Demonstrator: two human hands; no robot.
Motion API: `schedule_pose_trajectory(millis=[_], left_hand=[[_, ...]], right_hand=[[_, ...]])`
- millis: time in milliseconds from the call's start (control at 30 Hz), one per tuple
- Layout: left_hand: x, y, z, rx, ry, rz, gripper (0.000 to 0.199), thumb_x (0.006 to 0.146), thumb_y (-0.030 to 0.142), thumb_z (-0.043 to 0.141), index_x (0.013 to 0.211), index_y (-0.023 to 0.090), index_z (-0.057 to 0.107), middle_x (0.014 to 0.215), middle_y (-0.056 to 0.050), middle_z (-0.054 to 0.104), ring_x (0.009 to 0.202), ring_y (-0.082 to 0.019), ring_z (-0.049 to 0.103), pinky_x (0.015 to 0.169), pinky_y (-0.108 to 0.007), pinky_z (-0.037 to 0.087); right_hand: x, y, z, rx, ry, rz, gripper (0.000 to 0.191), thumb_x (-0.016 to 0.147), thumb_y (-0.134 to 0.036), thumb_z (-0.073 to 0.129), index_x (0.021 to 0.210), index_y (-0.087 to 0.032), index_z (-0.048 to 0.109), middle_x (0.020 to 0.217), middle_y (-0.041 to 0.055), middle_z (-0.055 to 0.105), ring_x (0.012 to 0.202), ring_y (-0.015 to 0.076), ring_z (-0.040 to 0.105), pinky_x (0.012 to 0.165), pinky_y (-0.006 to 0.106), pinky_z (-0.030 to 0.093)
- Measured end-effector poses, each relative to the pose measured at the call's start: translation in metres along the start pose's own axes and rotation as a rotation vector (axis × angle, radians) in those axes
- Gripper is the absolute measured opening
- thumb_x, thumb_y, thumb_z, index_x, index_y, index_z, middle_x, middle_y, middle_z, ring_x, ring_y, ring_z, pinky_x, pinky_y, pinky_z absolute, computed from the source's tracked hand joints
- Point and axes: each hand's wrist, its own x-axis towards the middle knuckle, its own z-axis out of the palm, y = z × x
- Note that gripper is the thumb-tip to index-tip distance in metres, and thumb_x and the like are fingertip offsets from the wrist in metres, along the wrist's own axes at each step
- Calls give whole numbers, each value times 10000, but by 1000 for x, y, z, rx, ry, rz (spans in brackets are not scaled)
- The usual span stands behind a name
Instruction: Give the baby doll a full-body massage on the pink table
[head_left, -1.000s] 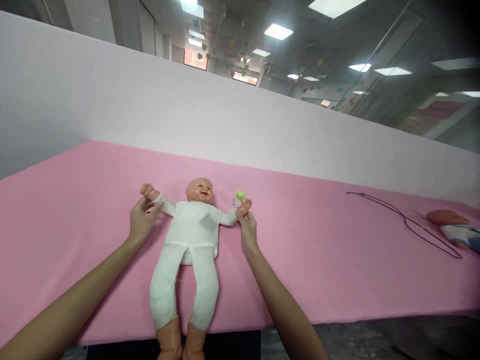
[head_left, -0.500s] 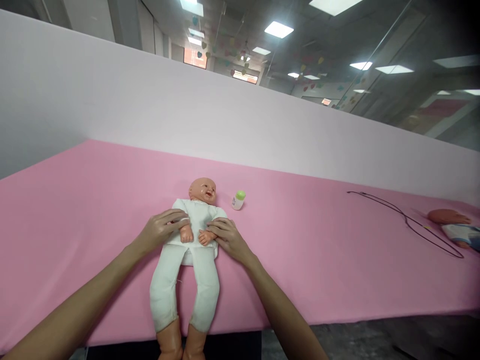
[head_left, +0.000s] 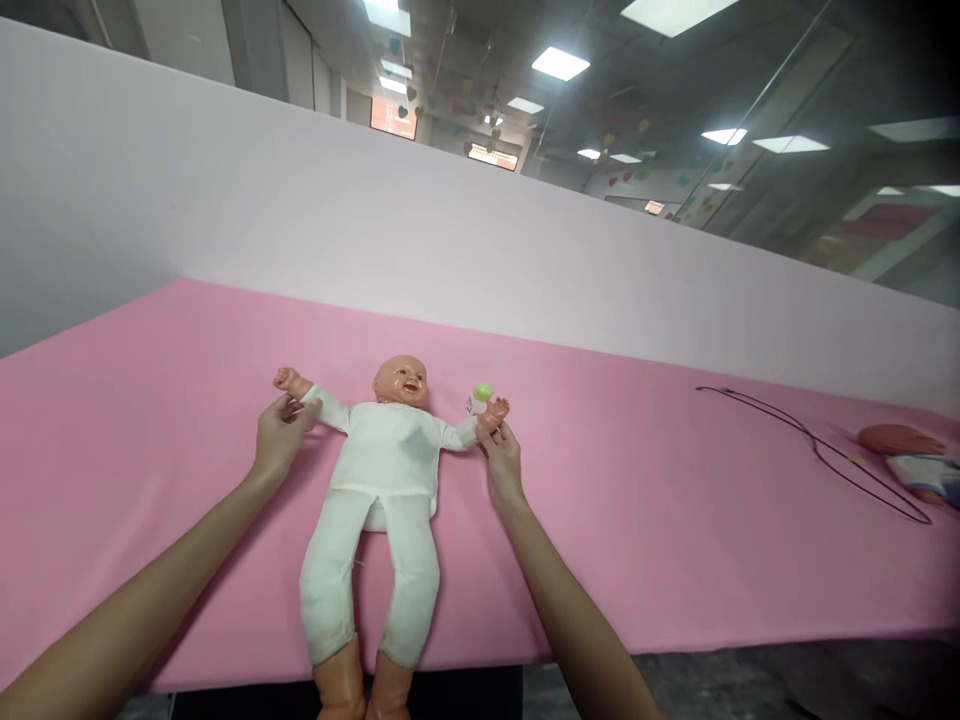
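Bald, white-clad baby doll [head_left: 385,455] is lying face-up on the flat pink tabletop [head_left: 637,520], L of centre in the head view, head pointing away from the person, tan plastic feet [head_left: 341,680] sticking out past the near edge. Both doll arms are stretching out wide! Person's bare L hand [head_left: 281,438] is gripping the arm on that side, thumb & fingers clamping on it nr the wrist. R hand [head_left: 502,465] is doing likewise on the other arm, fingers clamping at the wrist. Just behind that doll wrist, a small white bottle w/ lime-green cap [head_left: 482,392] is standing, partly hidden. Well apart, far R: a thin black looped cable [head_left: 812,436] is lying nr a 2nd doll [head_left: 904,467], partly in view. Bkgd: plain white partition [head_left: 450,260] is running along the far side.
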Motion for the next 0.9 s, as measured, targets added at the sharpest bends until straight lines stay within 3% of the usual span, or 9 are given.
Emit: schedule_pose_trajectory(millis=[67, 167, 267, 367, 533, 633, 700, 767, 900], left_hand=[[-4, 3, 1, 107, -125, 198, 348, 827, 440, 785, 1087, 212, 748, 1092, -91, 768, 981, -276, 722, 777, -356, 598], [-10, 4, 3, 321, -435, 559, 222, 940, 357, 692, 1119, 268, 789, 1200, -81, 773, 1119, -287, 705, 876, -391, 592], [-14, 1, 4, 474, -567, 837, 274, 1022, 262, 549, 1114, 293, 805, 1211, -73, 781, 1156, -267, 700, 965, -427, 570], [-16, -1, 6, 467, -456, 744, 231, 994, 317, 610, 1134, 287, 791, 1197, -82, 784, 1120, -271, 711, 926, -405, 588], [-8, -3, 6, 94, -45, 133, 381, 831, 480, 758, 1082, 195, 727, 1088, -99, 762, 954, -267, 720, 767, -351, 607], [-1, -5, 2, -49, 41, -89, 385, 770, 517, 783, 911, 171, 689, 877, -65, 714, 782, -231, 701, 704, -353, 603], [1, -5, 1, -27, 25, -41, 387, 773, 505, 792, 954, 172, 711, 922, -75, 732, 816, -238, 709, 727, -357, 603], [-1, -3, 2, 56, -55, 134, 374, 814, 458, 785, 1075, 194, 742, 1067, -93, 764, 945, -264, 725, 777, -357, 602], [-9, 1, 2, 339, -438, 605, 222, 951, 340, 673, 1125, 266, 789, 1183, -79, 782, 1110, -278, 710, 901, -398, 590]], right_hand=[[-10, -9, 9, -153, -173, -192, 485, 836, -399, 819, 1287, -251, 721, 1362, 97, 720, 1253, 291, 666, 1088, 471, 523], [-25, -17, 19, -462, -496, -433, 288, 936, -273, 707, 1216, -298, 771, 1299, 61, 753, 1266, 277, 645, 1140, 502, 468], [-35, -15, 24, -625, -685, -523, 301, 981, -196, 606, 1181, -326, 790, 1252, 45, 774, 1281, 277, 630, 1156, 544, 429], [-31, -10, 24, -517, -559, -415, 267, 938, -262, 698, 1188, -306, 782, 1274, 58, 767, 1276, 286, 640, 1149, 536, 452], [-8, 6, 9, -33, -36, 24, 526, 805, -458, 822, 1266, -230, 715, 1322, 114, 736, 1216, 300, 691, 1040, 475, 560], [1, 11, -2, 71, 101, 197, 550, 773, -517, 821, 1215, -206, 720, 1235, 130, 764, 1144, 310, 724, 973, 476, 595], [0, 6, -2, 44, 55, 133, 557, 778, -501, 829, 1242, -213, 713, 1265, 126, 756, 1175, 309, 712, 997, 479, 585], [-6, -3, 4, -60, -84, -44, 526, 816, -457, 824, 1280, -237, 711, 1332, 110, 733, 1243, 303, 678, 1055, 482, 554], [-27, -18, 18, -464, -500, -409, 306, 942, -340, 729, 1244, -297, 755, 1328, 69, 743, 1293, 286, 645, 1140, 512, 478]])
